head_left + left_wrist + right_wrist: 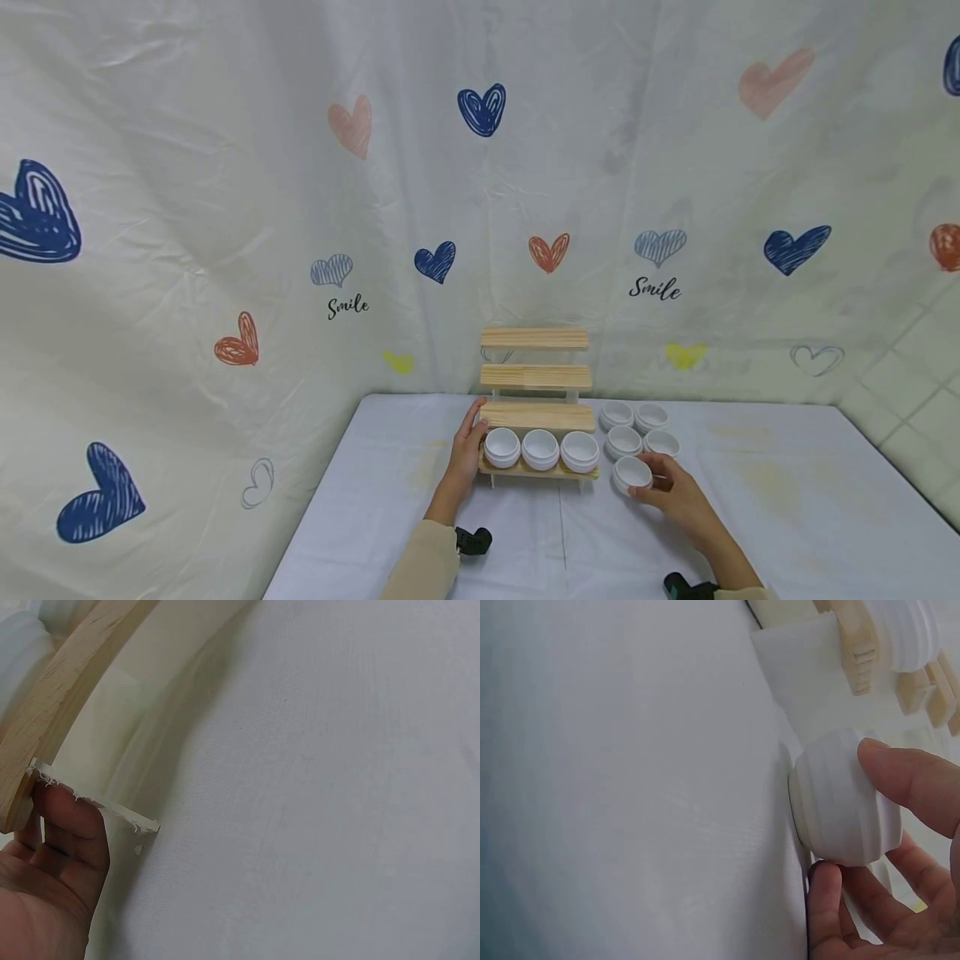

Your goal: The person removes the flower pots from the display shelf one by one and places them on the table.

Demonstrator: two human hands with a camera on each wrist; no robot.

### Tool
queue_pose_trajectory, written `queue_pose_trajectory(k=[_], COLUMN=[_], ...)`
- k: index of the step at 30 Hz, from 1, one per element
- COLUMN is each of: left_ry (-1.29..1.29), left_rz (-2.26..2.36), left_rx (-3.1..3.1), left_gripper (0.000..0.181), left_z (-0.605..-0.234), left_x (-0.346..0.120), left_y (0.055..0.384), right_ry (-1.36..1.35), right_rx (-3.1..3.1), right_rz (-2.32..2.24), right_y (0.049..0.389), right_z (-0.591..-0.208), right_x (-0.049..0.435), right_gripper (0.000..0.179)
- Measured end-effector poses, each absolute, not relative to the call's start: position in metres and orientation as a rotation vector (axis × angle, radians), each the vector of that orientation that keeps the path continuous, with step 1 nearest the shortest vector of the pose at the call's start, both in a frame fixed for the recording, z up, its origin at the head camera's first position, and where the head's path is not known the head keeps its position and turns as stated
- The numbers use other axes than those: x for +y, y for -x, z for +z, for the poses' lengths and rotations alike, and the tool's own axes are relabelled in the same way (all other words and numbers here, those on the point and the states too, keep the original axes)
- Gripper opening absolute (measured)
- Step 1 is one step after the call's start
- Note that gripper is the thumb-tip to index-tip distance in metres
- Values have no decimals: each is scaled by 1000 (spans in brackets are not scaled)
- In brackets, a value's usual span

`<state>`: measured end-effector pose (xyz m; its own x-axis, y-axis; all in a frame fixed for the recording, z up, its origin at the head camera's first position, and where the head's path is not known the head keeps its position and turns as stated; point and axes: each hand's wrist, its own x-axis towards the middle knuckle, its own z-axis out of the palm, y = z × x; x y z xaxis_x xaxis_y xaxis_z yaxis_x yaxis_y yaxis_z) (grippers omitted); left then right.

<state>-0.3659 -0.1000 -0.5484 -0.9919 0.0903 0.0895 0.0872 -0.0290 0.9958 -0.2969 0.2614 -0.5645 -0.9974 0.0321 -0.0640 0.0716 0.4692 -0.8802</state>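
Note:
A tiered stand with pale wooden planks stands near the back of the table in the head view. Three small white bowls sit in a row on its lowest plank. My left hand holds the stand's left end; in the left wrist view its curled fingers lie against the plank's end and a thin white support. To the right of the stand, my right hand grips a small white bowl with ribbed sides, thumb on one side and fingers on the other. The bowl is upright, at the table surface.
Several more white bowls stand in two columns just behind the gripped one, right of the stand. A white cloth covers the table. Behind it hangs a pale curtain printed with hearts.

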Motion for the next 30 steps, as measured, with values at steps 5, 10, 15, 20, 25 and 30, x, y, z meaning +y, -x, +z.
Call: queue_pose_trajectory(k=[5, 10, 15, 20, 25, 30], left_ry=[-196, -192, -194, -200, -201, -205], left_rz=[2248, 2247, 2251, 2262, 2265, 2277], left_rx=[2194, 2197, 2197, 2187, 2186, 2169], left_gripper=[48, 48, 48, 47, 48, 48], left_z=[-549, -549, -550, -549, -549, -550], left_x=[-100, -100, -99, -99, -99, -98], left_y=[365, 364, 365, 365, 364, 365], right_ry=[-99, -92, -93, -90, -90, -100], right_rx=[2659, 2656, 2655, 2653, 2650, 2644], right_rz=[-1593, -1600, -1597, -1601, -1603, -1598], right_y=[298, 298, 298, 298, 298, 296], right_z=[-566, -567, -567, -568, -567, -563], right_x=[263, 264, 264, 264, 264, 262], right_gripper=[72, 72, 71, 71, 72, 72])
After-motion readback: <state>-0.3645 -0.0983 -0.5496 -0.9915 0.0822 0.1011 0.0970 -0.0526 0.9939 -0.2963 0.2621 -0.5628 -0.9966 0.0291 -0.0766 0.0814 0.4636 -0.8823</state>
